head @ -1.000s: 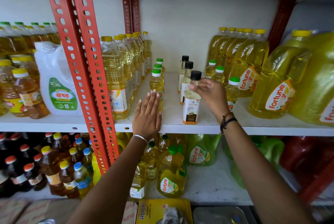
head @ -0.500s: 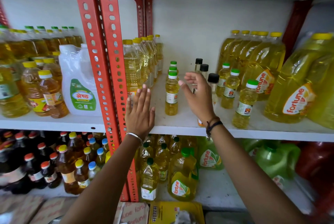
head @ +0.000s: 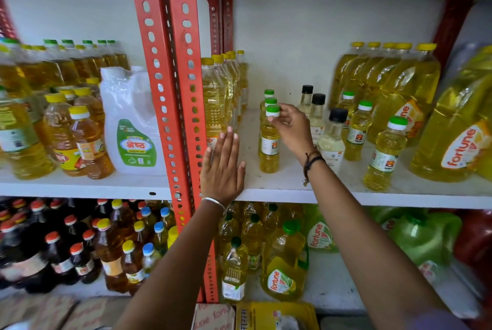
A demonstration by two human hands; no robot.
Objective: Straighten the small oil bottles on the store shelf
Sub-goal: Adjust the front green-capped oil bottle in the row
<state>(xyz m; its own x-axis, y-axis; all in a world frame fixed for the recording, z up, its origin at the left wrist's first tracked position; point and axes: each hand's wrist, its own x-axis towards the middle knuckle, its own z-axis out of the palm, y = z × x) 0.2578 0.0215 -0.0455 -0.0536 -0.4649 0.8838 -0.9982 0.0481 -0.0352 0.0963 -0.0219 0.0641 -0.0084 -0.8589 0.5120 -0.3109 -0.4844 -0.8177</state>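
Three small green-capped oil bottles stand in a row on the white shelf (head: pixel 279 185). My right hand (head: pixel 291 127) pinches the cap of the front one (head: pixel 269 143), which stands upright. To its right stand three black-capped bottles (head: pixel 332 140), then more small green-capped bottles (head: pixel 384 153). My left hand (head: pixel 222 167) lies flat with fingers spread on the shelf's front edge, left of the row, holding nothing.
An orange perforated upright (head: pixel 170 90) stands left of my left hand. Tall yellow-capped oil bottles (head: pixel 213 100) line the wall behind it. Large Fortune jugs (head: pixel 458 138) crowd the right. A white jug (head: pixel 133 127) sits on the left shelf. More bottles fill the shelf below.
My right hand left the front black-capped bottle, swung left and took hold of the front green-capped bottle's cap. My left hand stayed flat on the shelf edge. The camera turned left.
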